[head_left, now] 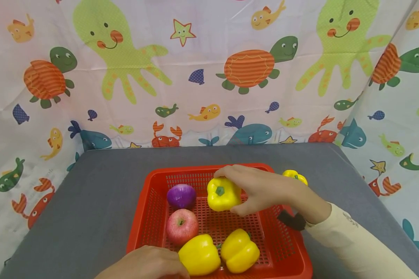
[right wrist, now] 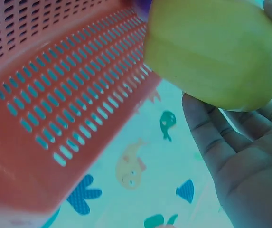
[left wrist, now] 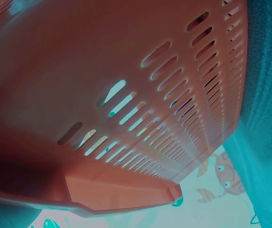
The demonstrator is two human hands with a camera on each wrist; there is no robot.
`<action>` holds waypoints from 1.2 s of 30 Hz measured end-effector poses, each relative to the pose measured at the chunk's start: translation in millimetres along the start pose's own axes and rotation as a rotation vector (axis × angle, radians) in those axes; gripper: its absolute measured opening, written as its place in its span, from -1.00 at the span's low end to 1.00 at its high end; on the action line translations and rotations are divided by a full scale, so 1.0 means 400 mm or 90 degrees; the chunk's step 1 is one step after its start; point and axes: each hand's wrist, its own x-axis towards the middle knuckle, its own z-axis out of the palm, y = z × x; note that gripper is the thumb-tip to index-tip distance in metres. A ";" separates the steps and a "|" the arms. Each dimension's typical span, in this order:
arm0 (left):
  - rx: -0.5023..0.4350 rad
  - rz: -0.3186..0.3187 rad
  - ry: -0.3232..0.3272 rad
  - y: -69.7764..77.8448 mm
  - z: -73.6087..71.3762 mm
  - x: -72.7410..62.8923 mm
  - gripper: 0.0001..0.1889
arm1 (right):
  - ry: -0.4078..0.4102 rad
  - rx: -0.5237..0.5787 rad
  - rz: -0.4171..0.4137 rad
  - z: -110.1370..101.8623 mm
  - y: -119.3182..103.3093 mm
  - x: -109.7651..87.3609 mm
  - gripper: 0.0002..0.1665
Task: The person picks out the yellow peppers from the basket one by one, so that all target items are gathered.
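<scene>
My right hand (head_left: 255, 188) grips a yellow bell pepper (head_left: 224, 195), thumb on one side and fingers on the other, above the red basket (head_left: 290, 240). The right wrist view shows the pepper (right wrist: 216, 52) large, with my fingers (right wrist: 211, 133) touching its side. My left hand (head_left: 146, 263) holds the basket's near left corner, its fingertips partly hidden. Inside the basket are a purple onion (head_left: 181, 196), a red apple (head_left: 182, 226) and two more yellow bell peppers, one by my left fingers (head_left: 199, 255) and one beside it (head_left: 240, 251). The left wrist view shows only the slotted basket wall (left wrist: 79, 61) close up.
Another yellow bell pepper (head_left: 295, 176) lies on the grey tabletop (head_left: 90, 201) beyond the basket's right side, partly behind my right arm. A curtain (head_left: 202, 54) printed with sea animals rises behind the table and along both sides.
</scene>
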 end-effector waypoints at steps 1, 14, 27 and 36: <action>-0.002 -0.001 0.001 0.000 0.001 0.000 -0.73 | 0.008 0.002 -0.001 -0.003 0.000 -0.006 -0.14; -0.035 -0.043 0.017 0.028 0.006 0.003 -0.78 | 0.083 0.019 0.045 -0.040 0.021 -0.081 -0.13; -0.039 -0.046 0.028 0.039 0.008 0.004 -0.78 | 0.186 0.023 0.012 -0.076 0.047 -0.153 -0.12; -0.033 -0.043 0.026 0.043 0.005 0.008 -0.79 | 0.245 0.002 -0.002 -0.094 0.060 -0.202 -0.07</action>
